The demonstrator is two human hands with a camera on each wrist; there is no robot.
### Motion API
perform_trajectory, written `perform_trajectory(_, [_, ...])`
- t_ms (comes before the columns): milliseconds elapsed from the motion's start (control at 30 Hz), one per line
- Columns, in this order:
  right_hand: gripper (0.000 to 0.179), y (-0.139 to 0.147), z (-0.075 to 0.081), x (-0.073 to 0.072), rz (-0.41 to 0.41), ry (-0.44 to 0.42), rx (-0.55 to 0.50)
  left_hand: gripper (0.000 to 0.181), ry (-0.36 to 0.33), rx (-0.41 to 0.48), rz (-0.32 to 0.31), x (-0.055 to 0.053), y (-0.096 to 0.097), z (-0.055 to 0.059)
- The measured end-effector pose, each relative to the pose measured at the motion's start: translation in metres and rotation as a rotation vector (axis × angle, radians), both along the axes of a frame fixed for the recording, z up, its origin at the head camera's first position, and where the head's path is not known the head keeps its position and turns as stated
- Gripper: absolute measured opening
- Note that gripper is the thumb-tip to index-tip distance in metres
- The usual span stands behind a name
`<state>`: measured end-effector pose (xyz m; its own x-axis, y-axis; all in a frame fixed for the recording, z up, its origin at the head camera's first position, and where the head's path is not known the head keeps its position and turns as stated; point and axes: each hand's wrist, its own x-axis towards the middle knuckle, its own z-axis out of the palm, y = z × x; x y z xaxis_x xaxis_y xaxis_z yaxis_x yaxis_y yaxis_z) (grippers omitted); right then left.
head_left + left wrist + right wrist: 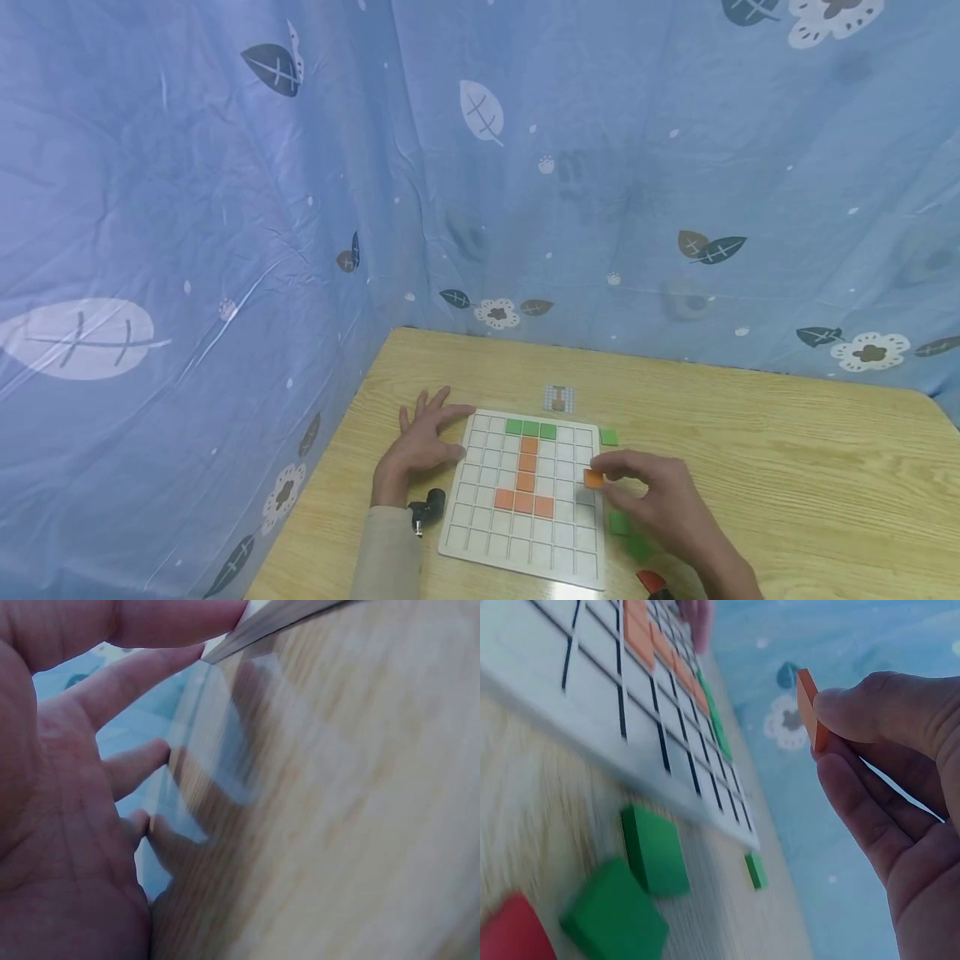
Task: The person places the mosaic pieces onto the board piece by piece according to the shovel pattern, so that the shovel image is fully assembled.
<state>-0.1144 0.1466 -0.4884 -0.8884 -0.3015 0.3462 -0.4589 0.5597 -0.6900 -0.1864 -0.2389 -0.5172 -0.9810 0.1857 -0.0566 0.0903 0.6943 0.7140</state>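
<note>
A white grid board (480, 533) lies on the table, with three green tiles (531, 429) along its top rows. Below them, several orange tiles (527, 482) form a stem and a short bar. Between thumb and fingers my right hand (660, 500) pinches one orange tile (810, 712), raised over the board's right edge. My left hand (422, 442) has its fingers spread; its thumb and index fingertip touch the board's left edge. In the left wrist view the palm and fingers of that left hand (75, 795) show beside the board's edge.
Loose green tiles (656, 851) lie right of the board, with a red piece (651, 581) nearer me. A small printed picture card (558, 398) sits beyond the board. Some black object (429, 507) is beside my left wrist. A blue patterned curtain (570, 208) hangs behind the table.
</note>
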Motion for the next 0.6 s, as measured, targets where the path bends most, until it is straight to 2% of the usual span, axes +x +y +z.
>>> perform_trajectory(233, [0.038,-0.02,0.001,0.006,0.085,0.02,-0.046,0.075,0.008,0.008,-0.004,0.001,0.0,0.0])
perform_trajectory(433, [0.038,-0.038,-0.005,0.008,0.179,0.075,-0.065,0.075,0.01,0.013,-0.003,0.001,0.0,0.0])
perform_trajectory(600, [0.037,-0.051,-0.011,0.011,0.224,0.08,-0.075,0.075,0.002,0.006,-0.001,0.0,0.0,0.001])
